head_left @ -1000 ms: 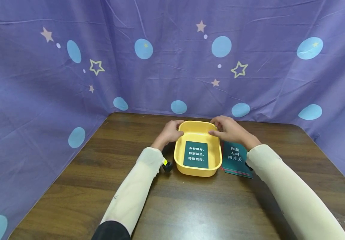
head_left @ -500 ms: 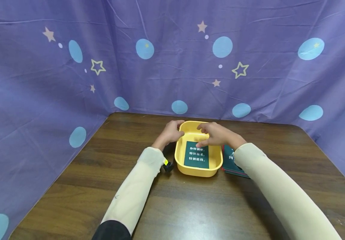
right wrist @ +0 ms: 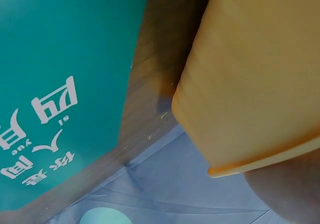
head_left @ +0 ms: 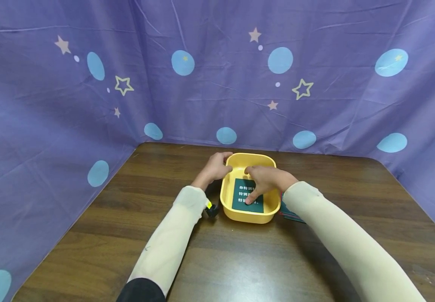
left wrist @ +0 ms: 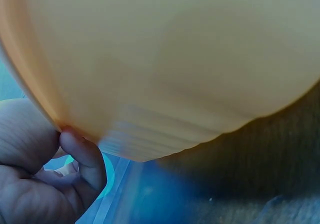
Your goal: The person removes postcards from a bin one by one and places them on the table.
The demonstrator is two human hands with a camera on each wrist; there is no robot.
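Note:
A yellow plastic basin [head_left: 249,217] stands on the wooden table, with a dark green notebook [head_left: 239,205] lying flat in it, white Chinese characters on its cover. At the basin's far left corner, my left hand [head_left: 215,167] pinches the rim between thumb and fingers; the left wrist view shows the fingers [left wrist: 84,151] right at that rim. My right hand [head_left: 269,178] reaches over the right rim into the basin. Its thumb and fingers are spread apart above the notebook, the thumb overlapping the printed lines. In the right wrist view the basin's wall hides most of this hand.
Several green notebooks [head_left: 290,213] with red edges lie stacked just right of the basin, partly under my right forearm. A black wrist camera [head_left: 212,210] sits close to the basin's left wall. Behind the table [head_left: 157,167] hangs a purple patterned curtain [head_left: 217,96].
My right hand has left the basin's far right corner and moved left and nearer, down over the notebook inside. My left hand has stayed at the rim.

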